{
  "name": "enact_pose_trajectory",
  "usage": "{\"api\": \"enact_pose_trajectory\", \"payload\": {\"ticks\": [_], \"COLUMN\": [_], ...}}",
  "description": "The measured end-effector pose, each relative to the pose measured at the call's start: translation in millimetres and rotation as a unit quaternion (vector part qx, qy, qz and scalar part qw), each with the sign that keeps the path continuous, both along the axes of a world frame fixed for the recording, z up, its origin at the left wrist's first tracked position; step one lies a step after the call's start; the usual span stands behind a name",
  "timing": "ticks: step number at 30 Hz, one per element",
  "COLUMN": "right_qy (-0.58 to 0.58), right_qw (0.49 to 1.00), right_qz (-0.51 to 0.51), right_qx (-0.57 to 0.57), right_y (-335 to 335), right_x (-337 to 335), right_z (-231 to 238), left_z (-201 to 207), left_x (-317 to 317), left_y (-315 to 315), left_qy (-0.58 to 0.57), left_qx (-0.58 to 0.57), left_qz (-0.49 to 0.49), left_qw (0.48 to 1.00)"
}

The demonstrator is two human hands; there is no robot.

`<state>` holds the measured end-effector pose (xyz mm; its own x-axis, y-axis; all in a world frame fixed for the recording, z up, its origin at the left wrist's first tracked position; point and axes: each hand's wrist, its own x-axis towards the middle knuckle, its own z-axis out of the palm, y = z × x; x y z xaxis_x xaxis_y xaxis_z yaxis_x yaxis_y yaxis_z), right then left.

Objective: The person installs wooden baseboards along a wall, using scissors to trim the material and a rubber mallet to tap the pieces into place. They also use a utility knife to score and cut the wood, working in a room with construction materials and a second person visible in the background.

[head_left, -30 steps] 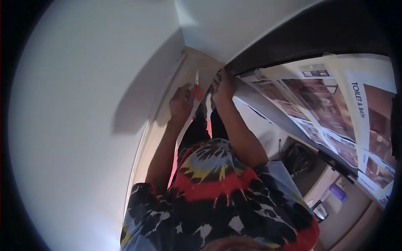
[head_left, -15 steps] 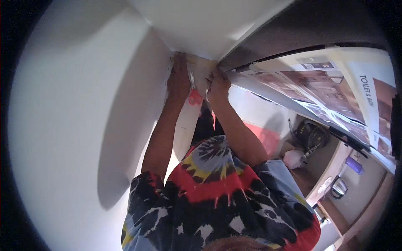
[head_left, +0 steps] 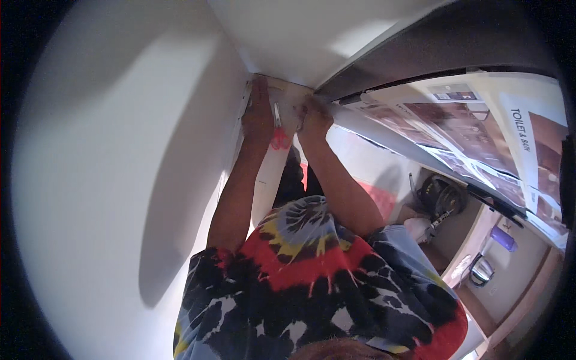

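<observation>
Looking down, saw red-handled scissors (head_left: pixel 278 127) on a pale board (head_left: pixel 269 180) between left hand (head_left: pixel 258 114) and right hand (head_left: pixel 315 117), blades pointing away, long axis nearly straight ahead. Found the left hand farther forward than a second earlier; couldn't tell opening or hold for either. Noticed a white wall (head_left: pixel 114 156) leftward, printed sheets (head_left: pixel 465 135) rightward.

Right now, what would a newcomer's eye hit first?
The red, black and yellow tie-dye shirt fills the lower middle. Above it, red-handled scissors lie on a pale board, between the left hand and the right hand. Photo-printed sheets spread down the right side.
</observation>
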<state>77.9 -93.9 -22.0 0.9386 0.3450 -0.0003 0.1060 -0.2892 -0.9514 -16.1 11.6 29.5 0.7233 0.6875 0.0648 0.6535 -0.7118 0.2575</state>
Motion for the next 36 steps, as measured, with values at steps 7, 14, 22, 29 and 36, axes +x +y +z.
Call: {"api": "enact_pose_trajectory", "payload": {"ticks": [7,14,22,29,36], "right_qy": [0.143,0.004,0.073,0.070,0.160], "right_qw": [0.974,0.996,0.995,0.977,0.977], "right_qz": [-0.049,-0.051,-0.058,-0.021,-0.056], "right_qx": [0.169,0.068,0.037,0.198,0.127], "right_y": [4.8,7.5,9.8,3.8,4.3], "right_x": [7.2,7.0,0.4,2.0,9.4], "right_z": [-1.1,-25.2,37.5,13.5,8.6], "left_z": [-5.3,7.7,3.1,15.2,22.8], "left_x": [-4.5,-8.0,-14.7,-13.7,-10.4], "left_y": [4.2,-0.2,3.3,0.3,-1.1], "left_qy": [-0.096,-0.051,-0.110,-0.143,-0.065], "left_qx": [0.096,-0.064,-0.082,-0.154,-0.158], "left_qz": [-0.028,-0.005,-0.043,-0.017,-0.007], "left_qw": [0.990,0.997,0.990,0.978,0.985]}}
